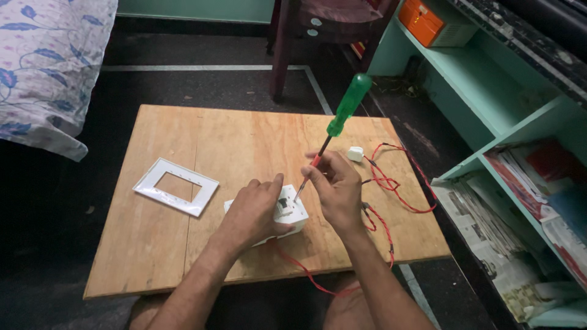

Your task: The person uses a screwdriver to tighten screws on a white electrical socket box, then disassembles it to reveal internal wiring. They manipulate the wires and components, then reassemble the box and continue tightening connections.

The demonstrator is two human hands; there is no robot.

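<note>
While the white cover plate [176, 187] lay apart on the bench [159, 256], well left of the work, I had my left hand [255, 211] clamped over the white switch box [292, 215] near the front edge. My right hand [335, 186] pinched the shaft of the green-handled screwdriver [340, 117], its tip down in the box's face. I judged the job midway: plate off, red wires [391, 183] trailing loose, a small white part [355, 153] unattached.

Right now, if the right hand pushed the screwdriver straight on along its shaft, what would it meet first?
The right hand aims the screwdriver down-left; its tip already seems to sit on the white switch box, steadied by the left hand. Depth is unclear.
</note>
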